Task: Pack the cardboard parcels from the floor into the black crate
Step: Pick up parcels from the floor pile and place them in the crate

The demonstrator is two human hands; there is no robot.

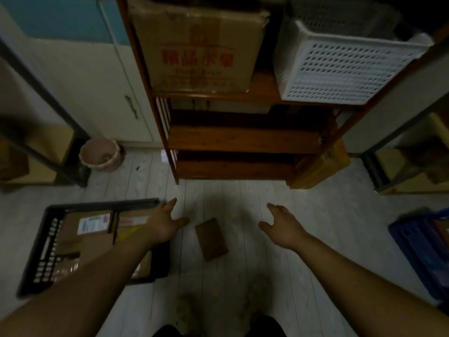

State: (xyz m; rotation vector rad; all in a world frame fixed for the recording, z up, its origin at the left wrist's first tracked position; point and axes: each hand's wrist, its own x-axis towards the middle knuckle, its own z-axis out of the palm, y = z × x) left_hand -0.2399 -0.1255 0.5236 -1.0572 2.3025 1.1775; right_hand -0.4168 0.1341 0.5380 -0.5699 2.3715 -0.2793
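Note:
One small brown cardboard parcel point(211, 239) lies flat on the pale plank floor between my hands. To its left stands the black crate point(46, 244), which holds several cardboard parcels; one of them point(80, 237) bears a white label. My left hand point(166, 223) hovers open over the crate's right edge, fingers spread, just left of the floor parcel. My right hand point(281, 227) is open too, a little right of that parcel, holding nothing. Neither hand touches the parcel.
A wooden shelf unit point(243, 139) stands ahead, carrying a large cardboard box point(199, 45) and a white perforated basket point(340, 64). A pink bucket point(100, 154) sits left of it. A blue crate point(422, 244) is at the right edge. Metal racks flank both sides.

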